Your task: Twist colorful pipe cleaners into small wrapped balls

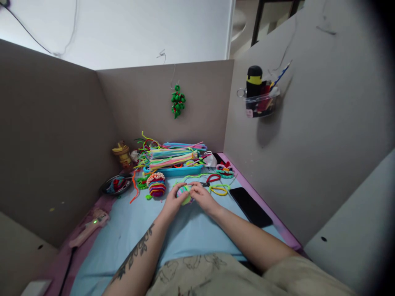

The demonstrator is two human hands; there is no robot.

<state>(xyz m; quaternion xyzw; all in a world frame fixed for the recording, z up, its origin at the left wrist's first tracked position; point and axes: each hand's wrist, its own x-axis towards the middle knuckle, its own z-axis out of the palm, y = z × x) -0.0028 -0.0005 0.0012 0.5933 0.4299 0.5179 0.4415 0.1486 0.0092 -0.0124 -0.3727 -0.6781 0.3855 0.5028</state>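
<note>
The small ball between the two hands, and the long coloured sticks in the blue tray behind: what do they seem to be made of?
The ball, held by the left hand and right hand, looks like wound fuzzy pipe cleaner in pastel bands, matte; too small to be sure. The sticks in the blue tray look like chenille stems: thin, bendable, soft-edged. The tray seems smooth plastic.

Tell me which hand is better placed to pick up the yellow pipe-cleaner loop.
Right. The right hand lies just beside the yellow loop, on its side of the ball. The left hand cups the ball's far side, further from the loop.
</note>
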